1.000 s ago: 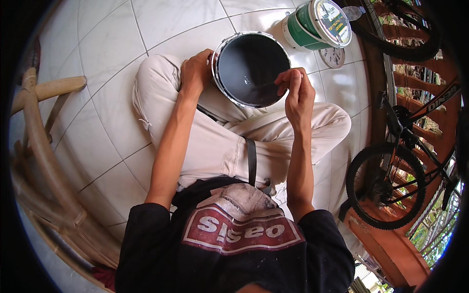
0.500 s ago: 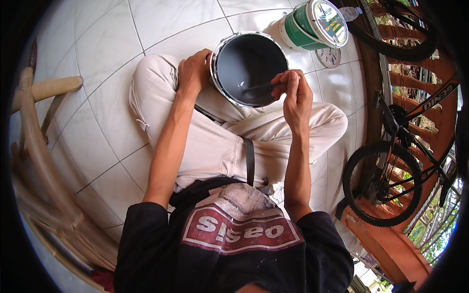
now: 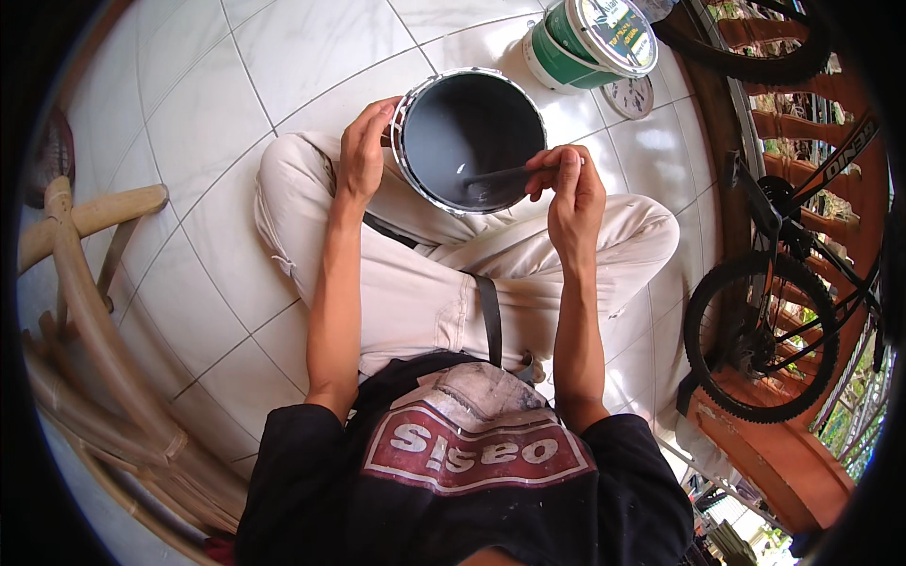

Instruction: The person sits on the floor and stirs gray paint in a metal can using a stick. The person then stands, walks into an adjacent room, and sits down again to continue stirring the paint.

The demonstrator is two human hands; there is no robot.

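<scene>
1 open bucket (image 3: 400, 160), 1 dark stick (image 3: 505, 175) inside it

Feed from my end: open bucket sits just ahead of the crossed legs, dark grey inside. Right hand (image 3: 574, 189) pinches the stick's upper end over the right rim; the rest slants down inside. Left hand (image 3: 363, 151) is against the bucket's left side; can't tell from here if it grips. Beyond, to the right: 1 lidded bucket (image 3: 571, 58), green and white, 1 round disc (image 3: 630, 97) just beside it, both on the tiled floor (image 3: 208, 274).
</scene>
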